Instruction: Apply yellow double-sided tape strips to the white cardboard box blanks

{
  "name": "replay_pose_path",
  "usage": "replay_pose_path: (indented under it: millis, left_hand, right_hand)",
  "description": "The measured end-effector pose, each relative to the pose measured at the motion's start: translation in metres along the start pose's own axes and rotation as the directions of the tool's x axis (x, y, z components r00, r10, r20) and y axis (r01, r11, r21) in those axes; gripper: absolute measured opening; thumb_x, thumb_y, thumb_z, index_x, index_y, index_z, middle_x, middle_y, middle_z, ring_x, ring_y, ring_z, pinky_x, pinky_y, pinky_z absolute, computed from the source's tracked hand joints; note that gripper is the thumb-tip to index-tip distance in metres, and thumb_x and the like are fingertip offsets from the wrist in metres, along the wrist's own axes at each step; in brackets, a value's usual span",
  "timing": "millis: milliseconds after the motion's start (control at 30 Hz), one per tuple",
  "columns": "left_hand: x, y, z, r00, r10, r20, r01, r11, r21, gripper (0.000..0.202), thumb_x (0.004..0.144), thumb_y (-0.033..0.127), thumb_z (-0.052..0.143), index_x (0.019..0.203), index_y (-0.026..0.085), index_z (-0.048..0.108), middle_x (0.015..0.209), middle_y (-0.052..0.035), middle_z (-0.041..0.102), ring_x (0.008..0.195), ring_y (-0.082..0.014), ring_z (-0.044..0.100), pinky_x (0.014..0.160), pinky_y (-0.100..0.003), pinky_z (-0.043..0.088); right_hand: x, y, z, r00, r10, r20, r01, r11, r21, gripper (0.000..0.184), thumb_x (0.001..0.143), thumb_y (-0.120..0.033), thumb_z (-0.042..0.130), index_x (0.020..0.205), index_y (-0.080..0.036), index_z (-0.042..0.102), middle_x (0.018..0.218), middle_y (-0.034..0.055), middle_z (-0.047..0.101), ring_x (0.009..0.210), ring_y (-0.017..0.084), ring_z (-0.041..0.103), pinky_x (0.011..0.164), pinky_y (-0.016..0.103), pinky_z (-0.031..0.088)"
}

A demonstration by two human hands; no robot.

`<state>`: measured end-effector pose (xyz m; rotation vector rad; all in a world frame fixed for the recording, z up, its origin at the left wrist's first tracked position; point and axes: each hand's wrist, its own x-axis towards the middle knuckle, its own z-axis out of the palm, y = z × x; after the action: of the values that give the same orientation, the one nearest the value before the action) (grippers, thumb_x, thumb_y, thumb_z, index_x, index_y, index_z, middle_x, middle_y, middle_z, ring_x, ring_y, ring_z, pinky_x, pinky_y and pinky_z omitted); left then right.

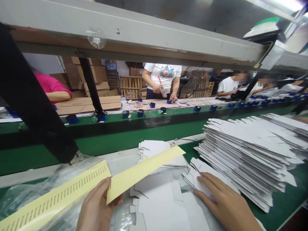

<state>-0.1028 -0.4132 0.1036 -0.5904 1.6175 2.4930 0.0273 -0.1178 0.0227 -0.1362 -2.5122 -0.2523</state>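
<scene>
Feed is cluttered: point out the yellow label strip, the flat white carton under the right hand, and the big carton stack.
yellow label strip (144,168), head view, plain upper half.
flat white carton (196,179), head view, bare flap.
carton stack (243,154), head view, top sheet.

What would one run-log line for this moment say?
left hand: holds yellow label strip | right hand: flat on white carton blank | beside: blank stack

Person's own body, as seen: two bare hands, left hand (96,205) at near centre-left, right hand (223,202) at near right. No gloves, rings or watch visible. Fingernails short and unpainted. Wrists bare to the frame edge; no sleeve visible on either arm.
</scene>
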Motion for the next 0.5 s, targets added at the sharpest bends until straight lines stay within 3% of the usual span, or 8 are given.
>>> replay_pose_path:
  millis: [167, 300, 400, 500]
  left_hand:
    - [-0.002, -0.002, -0.002, 1.000, 0.010, 0.023, -0.010, 1.000, -0.014, 0.022, 0.067, 0.026, 0.076, 0.081, 0.016, 0.064, 0.067, -0.0005, 0.063, 0.054, -0.0171, 0.058, 0.044, -0.027, 0.045]
    - [-0.003, -0.005, -0.005, 0.996, 0.045, 0.075, -0.047, 0.999, 0.021, 0.034, 0.061, 0.039, 0.083, 0.077, 0.015, 0.066, 0.069, -0.0003, 0.062, 0.058, -0.0164, 0.055, 0.048, -0.027, 0.046]
    - [-0.001, -0.008, -0.009, 0.990, 0.078, 0.116, -0.092, 0.988, 0.121, 0.040, 0.061, 0.049, 0.084, 0.076, 0.016, 0.068, 0.064, 0.0012, 0.061, 0.057, -0.0143, 0.052, 0.052, -0.024, 0.045]
    - [-0.001, -0.014, -0.012, 0.964, 0.165, 0.211, -0.219, 0.938, 0.270, 0.048, 0.067, 0.062, 0.078, 0.081, 0.017, 0.070, 0.061, 0.0015, 0.059, 0.060, -0.0151, 0.053, 0.058, -0.023, 0.046]
  right_hand:
    - [0.002, 0.002, 0.007, 1.000, 0.026, -0.001, -0.026, 0.999, 0.019, 0.051, 0.099, -0.058, 0.037, 0.104, -0.020, 0.072, 0.108, 0.0121, 0.077, 0.094, 0.030, 0.075, 0.070, 0.039, 0.062]
    - [0.011, 0.009, 0.004, 0.999, -0.002, -0.038, 0.005, 0.997, 0.083, 0.047, 0.097, -0.060, 0.042, 0.097, -0.024, 0.072, 0.100, 0.0093, 0.078, 0.083, 0.029, 0.076, 0.057, 0.037, 0.061]
    - [0.030, 0.002, -0.018, 0.983, 0.054, -0.173, -0.032, 0.991, 0.128, 0.036, 0.097, -0.053, 0.048, 0.102, -0.025, 0.070, 0.101, 0.0088, 0.077, 0.083, 0.030, 0.076, 0.058, 0.038, 0.060]
    - [0.059, -0.028, -0.050, 0.925, 0.141, -0.353, -0.050, 0.966, 0.254, 0.022, 0.096, -0.035, 0.057, 0.113, -0.024, 0.064, 0.107, 0.0104, 0.074, 0.096, 0.031, 0.072, 0.084, 0.044, 0.057]
